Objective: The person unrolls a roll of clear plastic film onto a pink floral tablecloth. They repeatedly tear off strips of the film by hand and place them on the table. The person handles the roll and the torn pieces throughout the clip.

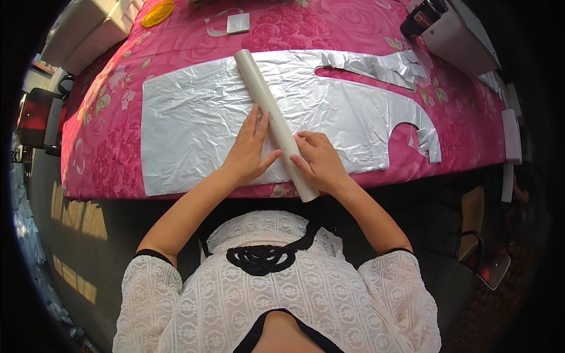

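Note:
A silver plastic bag with two handle straps lies flat and crinkled on the table, its straps toward the right. Across it rests a long off-white tube, slanted from the far side to just past the table's near edge. My left hand lies along the tube's left side, fingers stretched out and fingertips touching it. On the other side, my right hand rests against the tube with fingers slightly bent and thumb apart. Neither hand wraps around the tube.
A pink flowered cloth covers the table. Toward the back lie a yellow oval object and a small pale square. A dark cup stands by a white box at far right. Chairs flank the table.

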Demonstrator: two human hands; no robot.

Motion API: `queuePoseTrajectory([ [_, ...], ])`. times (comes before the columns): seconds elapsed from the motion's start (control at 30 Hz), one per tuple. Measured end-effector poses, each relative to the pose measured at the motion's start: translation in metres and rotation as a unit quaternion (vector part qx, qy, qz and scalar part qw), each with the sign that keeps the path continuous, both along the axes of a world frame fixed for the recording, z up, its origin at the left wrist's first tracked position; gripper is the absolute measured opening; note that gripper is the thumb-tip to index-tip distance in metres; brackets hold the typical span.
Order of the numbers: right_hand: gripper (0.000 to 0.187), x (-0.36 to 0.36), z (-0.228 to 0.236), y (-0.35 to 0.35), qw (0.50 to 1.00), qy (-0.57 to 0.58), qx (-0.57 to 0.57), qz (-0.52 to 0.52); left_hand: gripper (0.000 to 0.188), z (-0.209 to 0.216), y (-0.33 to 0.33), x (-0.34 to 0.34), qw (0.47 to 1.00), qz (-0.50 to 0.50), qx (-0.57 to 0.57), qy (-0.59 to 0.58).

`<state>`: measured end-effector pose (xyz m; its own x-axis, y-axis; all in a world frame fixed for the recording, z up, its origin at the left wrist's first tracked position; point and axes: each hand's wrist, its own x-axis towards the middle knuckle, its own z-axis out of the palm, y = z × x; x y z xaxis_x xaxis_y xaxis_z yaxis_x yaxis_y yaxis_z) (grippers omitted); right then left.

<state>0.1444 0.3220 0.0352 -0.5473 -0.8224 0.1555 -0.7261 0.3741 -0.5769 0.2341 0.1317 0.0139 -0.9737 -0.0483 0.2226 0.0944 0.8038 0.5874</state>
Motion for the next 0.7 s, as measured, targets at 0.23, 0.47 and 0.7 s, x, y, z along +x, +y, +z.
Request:
queuePoseTrajectory([
  [0.23,0.051,-0.038,-0.024,0.034,0.997,0.069,0.038,0.014,0.092,-0.001,0.032,-0.014,1.000,-0.022,-0.010,-0.002],
  [0.47,0.057,-0.118,-0.033,0.095,0.974,0.154,0.138,-0.097,0.089,0.012,0.052,-0.031,0.997,-0.042,-0.046,-0.051],
  [0.7,0.053,-0.200,-0.040,0.197,0.821,0.202,0.306,-0.439,0.085,0.021,0.067,-0.039,0.993,-0.066,-0.072,-0.069],
])
